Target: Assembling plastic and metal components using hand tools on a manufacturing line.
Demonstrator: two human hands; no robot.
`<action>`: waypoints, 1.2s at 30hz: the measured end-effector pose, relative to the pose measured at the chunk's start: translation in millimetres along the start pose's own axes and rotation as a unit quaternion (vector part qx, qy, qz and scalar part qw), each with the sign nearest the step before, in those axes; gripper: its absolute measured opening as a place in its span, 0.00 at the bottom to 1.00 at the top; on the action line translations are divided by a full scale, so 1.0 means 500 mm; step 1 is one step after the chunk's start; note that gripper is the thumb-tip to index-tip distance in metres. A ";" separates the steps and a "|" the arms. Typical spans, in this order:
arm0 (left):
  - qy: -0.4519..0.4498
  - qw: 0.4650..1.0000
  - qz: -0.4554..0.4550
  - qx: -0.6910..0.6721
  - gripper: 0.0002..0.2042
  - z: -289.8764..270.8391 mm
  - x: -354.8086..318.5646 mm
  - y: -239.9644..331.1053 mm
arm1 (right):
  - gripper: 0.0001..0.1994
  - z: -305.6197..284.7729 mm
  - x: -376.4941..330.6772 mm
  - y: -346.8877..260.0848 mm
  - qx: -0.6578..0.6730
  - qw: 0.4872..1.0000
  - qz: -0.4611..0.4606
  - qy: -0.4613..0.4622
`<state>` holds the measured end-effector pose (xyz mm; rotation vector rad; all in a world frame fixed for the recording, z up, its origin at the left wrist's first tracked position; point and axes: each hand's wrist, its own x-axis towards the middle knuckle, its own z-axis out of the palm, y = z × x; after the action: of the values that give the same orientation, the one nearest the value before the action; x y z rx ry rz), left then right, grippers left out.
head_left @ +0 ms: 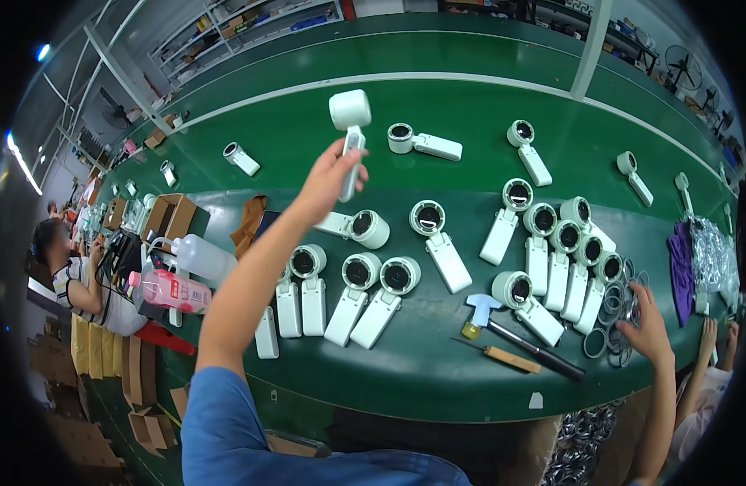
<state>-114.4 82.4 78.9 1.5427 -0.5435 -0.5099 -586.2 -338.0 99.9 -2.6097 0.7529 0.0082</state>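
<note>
My left hand (328, 180) is stretched far forward with its fingers closed round the handle of a white handheld fan (350, 109). That fan stands roughly upright above the green worktable (373, 377), its round head at the top. My right hand (650, 328) is at the right side of the table, fingers apart, beside a pile of loose grey rings (613, 309). Whether its fingertips touch the rings I cannot tell. Close to the left of the rings lies a cluster of white fans (567, 236) with dark round centres. More fans (377, 314) lie below my left forearm.
A blue-headed hammer (543, 352) and a wooden-handled pick (510, 359) lie near the front edge. At left stand a pink bottle (174, 292) and a clear jug (203, 257). Other fans (438, 146) lie on the far green surface. Co-workers sit left (81, 283) and right (705, 397).
</note>
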 end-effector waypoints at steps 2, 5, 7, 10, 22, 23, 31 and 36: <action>-0.043 0.990 0.034 -0.132 0.21 0.092 -0.104 0.049 | 0.37 0.012 -0.009 0.025 0.016 1.000 -0.022 0.007; -0.088 0.963 0.020 -0.253 0.19 0.202 -0.215 0.071 | 0.33 0.054 -0.025 0.083 -0.070 0.984 -0.129 0.097; -0.106 0.966 0.011 -0.236 0.18 0.238 -0.271 0.067 | 0.30 0.079 -0.032 0.059 -0.104 0.973 -0.125 0.166; -0.140 0.970 -0.006 -0.198 0.18 0.292 -0.352 0.036 | 0.20 0.140 -0.081 -0.053 -0.019 0.959 -0.136 0.246; -0.087 0.971 -0.041 -0.220 0.13 0.359 -0.506 -0.046 | 0.23 0.285 -0.179 -0.302 -0.036 0.961 -0.230 0.152; -0.085 0.973 -0.045 -0.211 0.14 0.359 -0.507 -0.041 | 0.23 0.291 -0.181 -0.297 -0.031 0.959 -0.240 0.146; -0.034 0.993 -0.038 -0.108 0.15 0.353 -0.540 -0.009 | 0.20 0.189 -0.274 -0.336 0.053 0.944 -0.293 0.139; -0.046 0.994 -0.045 -0.086 0.12 0.365 -0.546 -0.013 | 0.21 0.116 -0.305 -0.395 -0.004 0.918 -0.377 0.121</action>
<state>-441.1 109.0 62.6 1.3875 -0.4899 -0.6824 -609.3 -86.6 143.1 -2.7624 -0.2273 -0.5419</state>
